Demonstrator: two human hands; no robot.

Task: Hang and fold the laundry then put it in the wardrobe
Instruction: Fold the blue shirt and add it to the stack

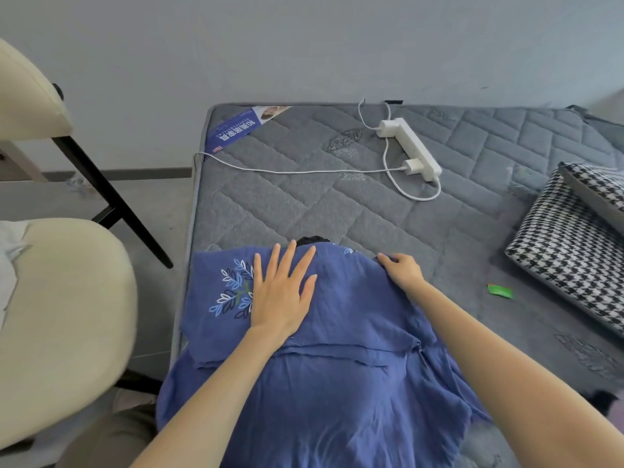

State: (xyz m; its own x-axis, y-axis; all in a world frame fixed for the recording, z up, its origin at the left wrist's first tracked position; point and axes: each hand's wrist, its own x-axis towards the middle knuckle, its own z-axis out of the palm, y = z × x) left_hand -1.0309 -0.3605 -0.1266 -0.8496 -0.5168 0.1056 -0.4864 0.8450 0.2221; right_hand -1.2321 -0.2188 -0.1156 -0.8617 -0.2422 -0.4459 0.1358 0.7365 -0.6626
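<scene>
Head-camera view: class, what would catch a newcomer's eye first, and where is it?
The blue embroidered garment is spread across the near end of the grey mattress, with the left hand pressed flat on it and the right hand gripping its far edge. Next come the white power strip lying further up the mattress and the houndstooth cushion at the right.

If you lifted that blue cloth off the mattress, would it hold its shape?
Probably flops: the blue cloth creases and drapes over the mattress edge. Likely thin and light, bunching under the right hand.
</scene>
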